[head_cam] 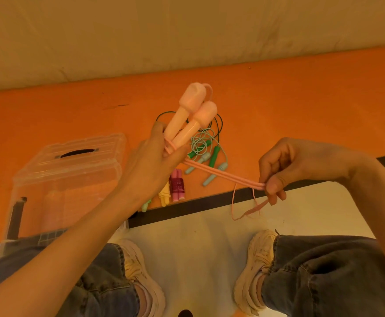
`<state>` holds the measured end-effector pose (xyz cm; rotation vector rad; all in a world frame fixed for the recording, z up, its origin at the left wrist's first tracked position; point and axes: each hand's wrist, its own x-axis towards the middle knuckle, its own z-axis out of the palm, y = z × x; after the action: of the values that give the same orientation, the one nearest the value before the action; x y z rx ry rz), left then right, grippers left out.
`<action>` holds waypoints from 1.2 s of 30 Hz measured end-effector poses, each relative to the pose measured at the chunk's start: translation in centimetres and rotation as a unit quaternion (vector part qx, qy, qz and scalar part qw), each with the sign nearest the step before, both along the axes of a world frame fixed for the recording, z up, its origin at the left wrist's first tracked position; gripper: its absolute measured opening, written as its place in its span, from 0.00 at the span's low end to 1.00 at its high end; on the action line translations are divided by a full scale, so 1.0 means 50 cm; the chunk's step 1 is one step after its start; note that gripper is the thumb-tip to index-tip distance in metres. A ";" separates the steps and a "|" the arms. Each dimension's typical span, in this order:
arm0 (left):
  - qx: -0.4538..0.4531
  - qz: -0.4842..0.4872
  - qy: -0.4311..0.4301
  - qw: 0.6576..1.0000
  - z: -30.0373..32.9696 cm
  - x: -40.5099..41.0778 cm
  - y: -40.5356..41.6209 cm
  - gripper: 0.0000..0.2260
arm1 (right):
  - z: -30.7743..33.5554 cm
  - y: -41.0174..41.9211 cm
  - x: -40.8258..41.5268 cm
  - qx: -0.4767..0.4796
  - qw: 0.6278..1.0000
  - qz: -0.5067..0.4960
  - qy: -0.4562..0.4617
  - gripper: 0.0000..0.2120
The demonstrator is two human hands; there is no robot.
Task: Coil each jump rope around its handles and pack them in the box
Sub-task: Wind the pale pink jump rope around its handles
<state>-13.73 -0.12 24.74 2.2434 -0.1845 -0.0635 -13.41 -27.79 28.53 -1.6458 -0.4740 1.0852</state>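
Observation:
My left hand [157,154] grips the two peach handles [190,117] of a jump rope side by side, raised above the orange mat. A few turns of the peach rope [223,173] circle the handles' lower ends. From there the doubled rope runs taut to my right hand [285,165], which pinches it, and the loose end hangs below that hand. The clear plastic box [68,170] stands at the left with its lid on.
On the orange mat [278,106] lie a coiled magenta rope [177,185], a coiled yellow one [164,195], and loose green [213,156] and pale blue ropes [209,179] in a tangle. A dark strip edges the mat. My knees and shoes are below.

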 end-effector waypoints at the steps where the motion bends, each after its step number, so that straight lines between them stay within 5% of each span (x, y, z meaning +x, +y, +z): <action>1: 0.015 -0.012 -0.003 1.000 0.000 -0.001 0.000 0.15 | 0.000 0.000 -0.001 0.009 1.000 0.004 0.002 0.07; 10: -0.006 -0.085 0.023 0.996 0.021 -0.005 -0.002 0.23 | 0.004 -0.012 -0.001 0.074 0.997 0.001 0.020 0.07; 15: 0.026 -0.124 0.020 0.992 0.019 -0.005 -0.003 0.38 | 0.000 -0.020 0.002 0.159 0.986 -0.050 0.018 0.07; 19: 0.151 -0.128 -0.006 0.980 0.017 -0.012 -0.013 0.46 | -0.005 -0.012 0.002 0.191 0.979 -0.059 0.030 0.07; 23: 0.327 -0.093 -0.103 0.935 -0.011 -0.019 -0.022 0.39 | -0.007 0.019 -0.002 0.186 0.981 -0.010 0.050 0.07; 27: 0.324 -0.099 -0.116 0.934 -0.012 -0.016 -0.016 0.37 | 0.003 0.013 0.000 0.132 0.990 -0.035 0.026 0.08; 30: 0.335 -0.076 -0.092 0.935 -0.008 0.002 0.016 0.36 | 0.008 -0.001 -0.002 0.003 0.994 -0.101 -0.049 0.14; 33: 0.367 -0.068 -0.079 0.924 -0.007 0.009 0.036 0.36 | 0.000 -0.008 -0.002 -0.140 0.967 -0.162 -0.137 0.17; 36: 0.405 -0.081 -0.062 0.909 -0.008 0.008 0.042 0.35 | 0.010 -0.022 0.001 -0.179 0.942 -0.202 -0.199 0.13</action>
<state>-13.32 1.95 24.34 3.0616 -0.4846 -0.0996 -13.36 -28.90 29.01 -2.1842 -0.1791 0.5482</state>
